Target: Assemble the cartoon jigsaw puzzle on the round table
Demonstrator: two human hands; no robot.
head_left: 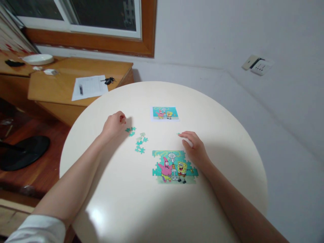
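Observation:
A partly assembled cartoon jigsaw puzzle point(174, 170) lies on the round white table point(121, 202), with notched left and right edges. My right hand point(194, 148) is just above its upper right, thumb and index finger apart. At the index fingertip is a small green puzzle piece point(178, 134), partly covered by the finger. To the left, my left hand point(113, 125) hovers with its fingers curled in; nothing shows in them. Beside it lie several loose green pieces point(132, 131), and more teal and pale pieces point(139, 143) spread toward the puzzle.
A printed reference picture point(165, 113) lies beyond the puzzle. Behind the table's left edge, a wooden cabinet point(58, 87) holds a paper sheet point(89, 87), keys point(109, 80) and a white dish point(39, 59). A wall with a socket point(261, 66) borders the right side.

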